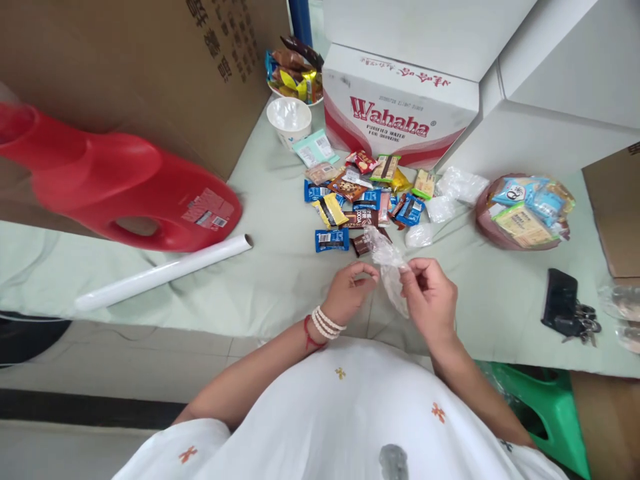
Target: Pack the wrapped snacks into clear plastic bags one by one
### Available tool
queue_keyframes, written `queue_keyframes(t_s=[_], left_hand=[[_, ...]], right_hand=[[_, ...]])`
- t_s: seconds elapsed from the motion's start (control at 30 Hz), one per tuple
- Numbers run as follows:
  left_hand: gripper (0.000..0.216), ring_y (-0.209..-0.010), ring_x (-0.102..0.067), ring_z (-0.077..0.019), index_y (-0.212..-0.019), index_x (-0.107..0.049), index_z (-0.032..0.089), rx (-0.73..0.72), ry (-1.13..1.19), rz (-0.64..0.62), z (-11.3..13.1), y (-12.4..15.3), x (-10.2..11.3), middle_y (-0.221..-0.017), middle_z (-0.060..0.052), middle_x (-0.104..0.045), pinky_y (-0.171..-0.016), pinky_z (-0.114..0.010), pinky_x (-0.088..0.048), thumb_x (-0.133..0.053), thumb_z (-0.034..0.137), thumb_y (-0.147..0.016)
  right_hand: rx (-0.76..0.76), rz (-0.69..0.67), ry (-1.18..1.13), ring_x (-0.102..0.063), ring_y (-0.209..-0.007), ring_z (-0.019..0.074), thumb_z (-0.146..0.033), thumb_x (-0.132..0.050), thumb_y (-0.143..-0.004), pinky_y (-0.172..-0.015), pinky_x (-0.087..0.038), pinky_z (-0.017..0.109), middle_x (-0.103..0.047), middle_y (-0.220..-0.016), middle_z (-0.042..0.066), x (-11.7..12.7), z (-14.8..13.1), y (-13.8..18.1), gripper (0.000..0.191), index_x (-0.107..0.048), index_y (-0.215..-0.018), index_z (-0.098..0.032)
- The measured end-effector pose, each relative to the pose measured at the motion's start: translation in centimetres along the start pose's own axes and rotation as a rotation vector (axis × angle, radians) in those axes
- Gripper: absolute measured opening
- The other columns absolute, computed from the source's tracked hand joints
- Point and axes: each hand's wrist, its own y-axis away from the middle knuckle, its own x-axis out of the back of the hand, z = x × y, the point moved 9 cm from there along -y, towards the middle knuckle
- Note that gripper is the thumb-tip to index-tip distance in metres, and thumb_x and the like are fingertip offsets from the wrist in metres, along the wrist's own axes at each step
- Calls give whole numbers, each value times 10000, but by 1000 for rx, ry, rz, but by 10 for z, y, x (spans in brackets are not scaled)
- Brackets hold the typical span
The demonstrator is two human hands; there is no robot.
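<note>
A crumpled clear plastic bag [389, 257] hangs in front of my body, pinched between the thumb and fingers of my right hand [433, 297]. My left hand [350, 292], with white beads and a red cord at the wrist, is just left of the bag. Its thumb and forefinger are drawn together; whether they hold a bit of the film I cannot make out. Beyond both hands lies a loose pile of small wrapped snacks, among them a blue packet [332, 240], a yellow packet [330, 210] and a brown packet [361, 245].
Behind the snacks stand a Wahaha carton [395, 120], a white paper cup [289, 123] and a bowl of snacks [295, 77]. A red jug [125, 173] and white tube [165, 272] lie left. Rightward are clear wrappers [463, 185], a filled bowl [493, 233], and keys [585, 327].
</note>
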Motion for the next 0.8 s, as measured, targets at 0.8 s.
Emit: queue_keyframes(t_s=[0.8], left_hand=[[469,-604,-544,-117,-754,-653,168,191,285,-131,-23,3,15,-711,-3,-645,-599,-257,-462,-782,619,-759]], right_hand=[[-428,-139,-593,-614,-536,98,-476,-900,-674,-452,-526,186,-591,-664,-35,20,48,-24,396,-621,-725,-200]])
